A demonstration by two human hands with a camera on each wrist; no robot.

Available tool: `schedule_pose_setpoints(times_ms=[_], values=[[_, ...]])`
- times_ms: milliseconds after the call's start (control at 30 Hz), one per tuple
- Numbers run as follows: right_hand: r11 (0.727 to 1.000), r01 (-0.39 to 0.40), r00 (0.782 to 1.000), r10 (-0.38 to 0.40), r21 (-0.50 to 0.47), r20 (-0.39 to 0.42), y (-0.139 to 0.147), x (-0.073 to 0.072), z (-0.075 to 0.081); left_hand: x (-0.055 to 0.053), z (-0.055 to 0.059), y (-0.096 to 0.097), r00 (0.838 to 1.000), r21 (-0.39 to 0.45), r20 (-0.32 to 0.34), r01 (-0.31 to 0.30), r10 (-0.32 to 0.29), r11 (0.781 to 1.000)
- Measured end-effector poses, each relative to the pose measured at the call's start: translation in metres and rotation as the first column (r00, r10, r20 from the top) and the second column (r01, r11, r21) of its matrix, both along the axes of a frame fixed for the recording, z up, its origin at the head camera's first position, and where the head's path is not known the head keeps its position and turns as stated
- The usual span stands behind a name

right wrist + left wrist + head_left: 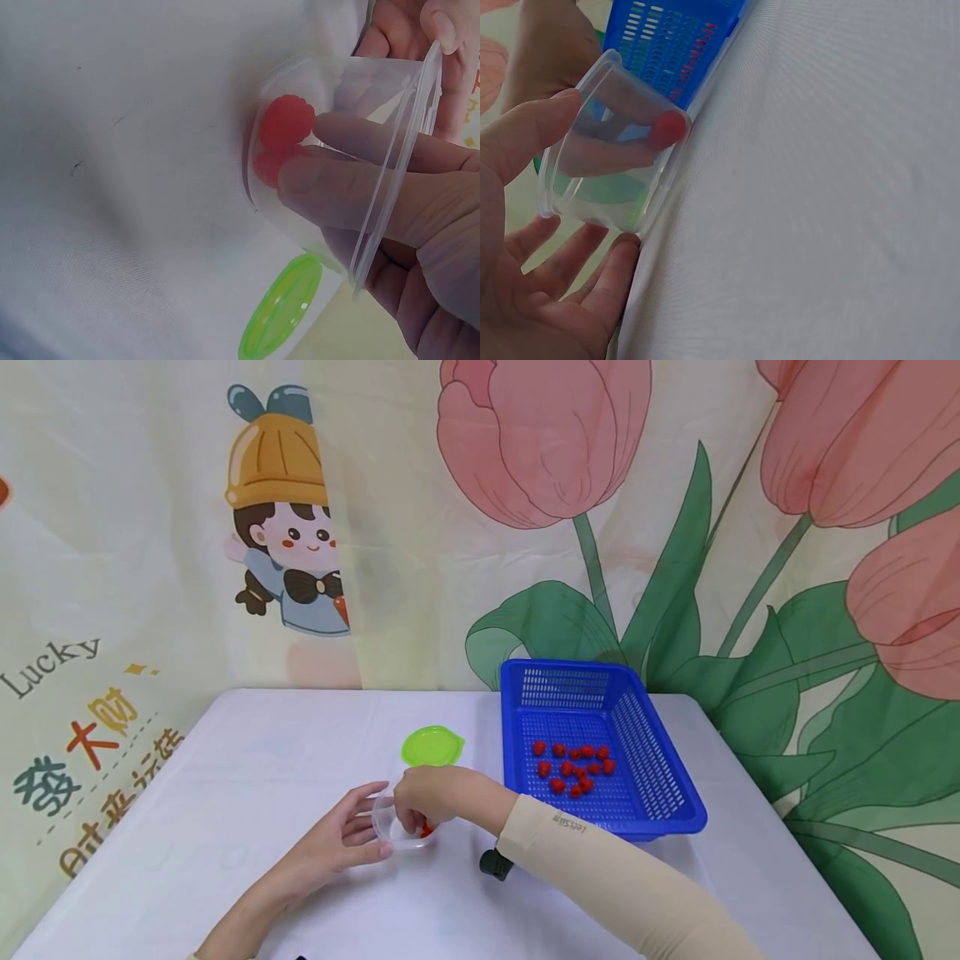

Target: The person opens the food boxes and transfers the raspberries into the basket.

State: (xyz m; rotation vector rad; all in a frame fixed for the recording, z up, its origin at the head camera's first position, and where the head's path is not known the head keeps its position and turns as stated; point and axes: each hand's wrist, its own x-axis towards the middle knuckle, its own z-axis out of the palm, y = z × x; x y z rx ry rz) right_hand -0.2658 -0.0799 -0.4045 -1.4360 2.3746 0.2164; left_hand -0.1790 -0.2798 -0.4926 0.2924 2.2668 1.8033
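A clear plastic cup [385,823] stands on the white-covered table, left of the blue basket. My left hand [339,837] holds its side, the thumb [544,124] at the rim and the fingers round the far side. From above, my right hand [431,792] reaches into the cup. Two red raspberries are at the cup's bottom in the right wrist view. The lower raspberry [271,166] is pinched at the thumb tip, partly hidden by it; the upper raspberry [287,121] lies against a fingertip.
A blue perforated basket [678,781] holds several red raspberries [567,768] at the right. Behind the cup lies a round green lid [432,746]. A small black object [495,864] shows beneath the right forearm. A printed cloth [405,527] hangs behind the table.
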Motion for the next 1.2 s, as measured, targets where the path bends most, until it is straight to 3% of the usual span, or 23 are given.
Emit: schedule_pose_setpoints(times_ms=[300, 633, 933, 1200], values=[[0.993, 0.040, 0.996, -0.031, -0.109, 0.087, 0.005, -0.001, 0.003, 0.001, -0.003, -0.001, 1.000, 0.022, -0.013, 0.012, -0.012, 1.000], [0.966, 0.033, 0.996, -0.010, -0.257, 0.093, 0.016, -0.004, 0.014, 0.002, 0.000, -0.002, 1.000, 0.001, -0.013, 0.010, -0.010, 1.000], [0.982, 0.069, 0.996, -0.060, -0.174, 0.061, 0.012, -0.002, 0.008, 0.003, -0.002, -0.002, 1.000, 0.007, -0.008, 0.004, -0.004, 1.000], [0.996, 0.021, 0.997, -0.027, -0.083, -0.071, 0.007, 0.000, 0.000, 0.001, -0.001, 0.000, 1.000, 0.013, -0.018, 0.010, -0.010, 1.000]])
